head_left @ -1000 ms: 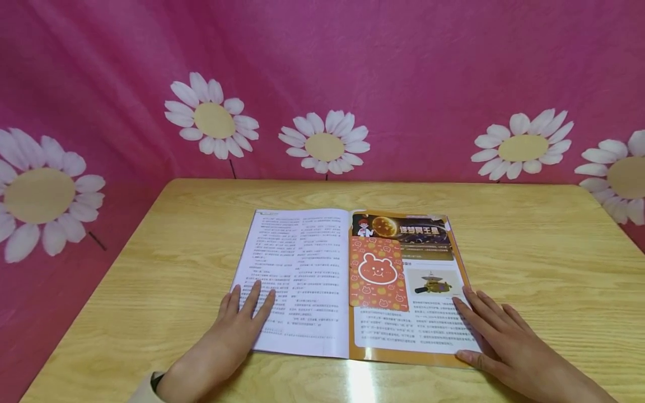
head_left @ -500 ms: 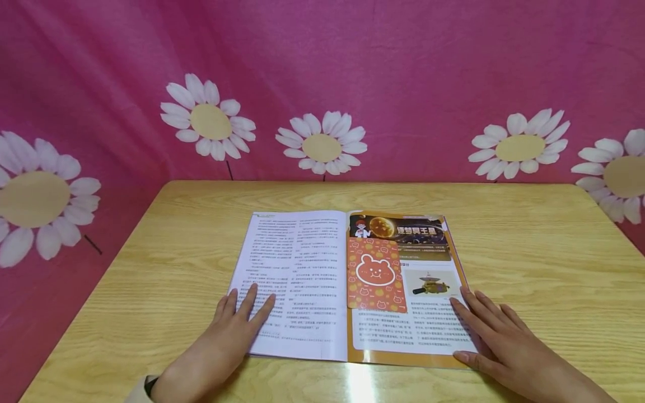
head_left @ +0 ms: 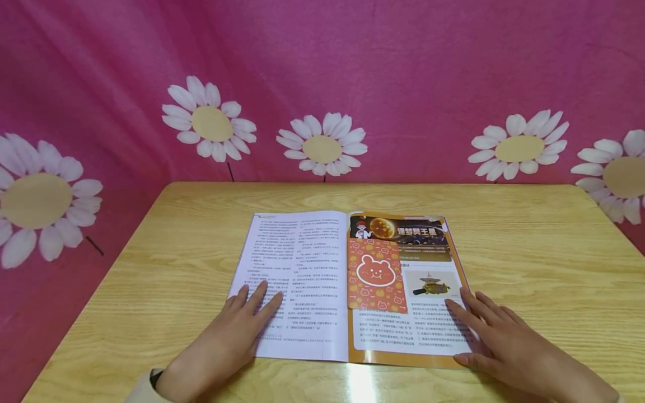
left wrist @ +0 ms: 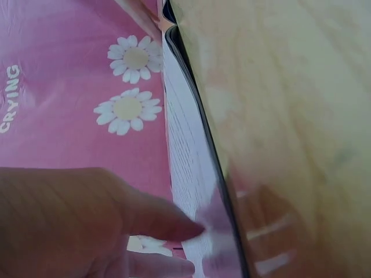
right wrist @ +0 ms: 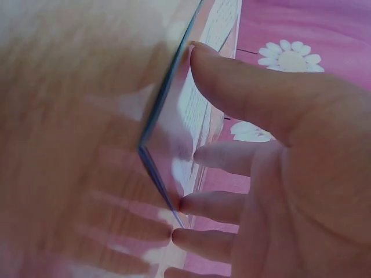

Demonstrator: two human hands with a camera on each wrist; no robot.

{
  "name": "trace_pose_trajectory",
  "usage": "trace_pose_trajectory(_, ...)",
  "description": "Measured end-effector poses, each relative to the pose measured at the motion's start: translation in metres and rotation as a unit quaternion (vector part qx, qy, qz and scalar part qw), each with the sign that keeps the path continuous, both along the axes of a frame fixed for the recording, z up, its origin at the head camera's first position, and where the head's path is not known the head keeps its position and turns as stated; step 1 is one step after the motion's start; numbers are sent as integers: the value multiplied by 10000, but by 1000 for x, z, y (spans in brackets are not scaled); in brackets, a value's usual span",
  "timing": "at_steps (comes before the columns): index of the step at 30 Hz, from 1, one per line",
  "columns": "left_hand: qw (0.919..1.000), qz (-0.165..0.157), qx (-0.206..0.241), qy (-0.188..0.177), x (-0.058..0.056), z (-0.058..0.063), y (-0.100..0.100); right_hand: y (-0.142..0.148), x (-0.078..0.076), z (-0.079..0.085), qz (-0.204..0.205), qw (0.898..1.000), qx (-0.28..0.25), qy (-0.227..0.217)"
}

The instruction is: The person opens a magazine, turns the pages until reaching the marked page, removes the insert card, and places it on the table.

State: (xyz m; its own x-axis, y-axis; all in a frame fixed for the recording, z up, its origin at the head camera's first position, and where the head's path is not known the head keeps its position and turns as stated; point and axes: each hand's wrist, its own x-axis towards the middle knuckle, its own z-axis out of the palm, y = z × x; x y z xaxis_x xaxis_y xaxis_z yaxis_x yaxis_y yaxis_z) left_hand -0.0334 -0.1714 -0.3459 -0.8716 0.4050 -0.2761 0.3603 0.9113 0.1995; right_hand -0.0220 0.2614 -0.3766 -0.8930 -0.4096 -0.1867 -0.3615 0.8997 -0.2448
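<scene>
An open magazine (head_left: 302, 268) lies flat on the table, its text upside down in the head view. On its right page, beside the fold, rests an orange card (head_left: 377, 299) with a white-outlined bear face. My left hand (head_left: 216, 341) rests on the lower left corner of the left page, fingers spread. At the right page's lower outer edge, my right hand (head_left: 509, 347) lies with thumb and fingertips on the paper. In the right wrist view, the fingers of that hand (right wrist: 278, 145) are extended over the magazine's corner. Neither hand grips anything.
The light wooden table (head_left: 166, 268) has a glossy top with reflections. Behind it hangs a pink cloth (head_left: 413, 73) printed with large white daisies.
My left hand has shifted slightly to the right on the page. The right hand's fingertips have moved a little further onto the paper. The magazine and card stay in place.
</scene>
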Motion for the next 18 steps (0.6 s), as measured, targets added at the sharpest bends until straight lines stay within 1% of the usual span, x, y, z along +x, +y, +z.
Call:
trace_pose_trajectory(3, 9998, -70, 149, 122, -3, 2, 7, -2, -3, 5, 36, 10000, 50, -62)
trace_pose_trajectory(7, 9993, -241, 282, 93, -7, 3, 18, -5, -8, 11, 233, 9997, -26, -11)
trace_pose_trajectory(12, 9981, -553, 251, -98, -7, 1, 32, -14, -17, 17, 633, 9970, -231, 369)
trace_pose_trajectory(15, 9977, -622, 227, -116, -6, -1, 38, -20, -22, 19, 849, 9940, -379, 567)
trace_pose_trajectory(18, 9977, -632, 208, -96, -6, -2, 42, -25, -28, 20, 965, 9916, -593, 629)
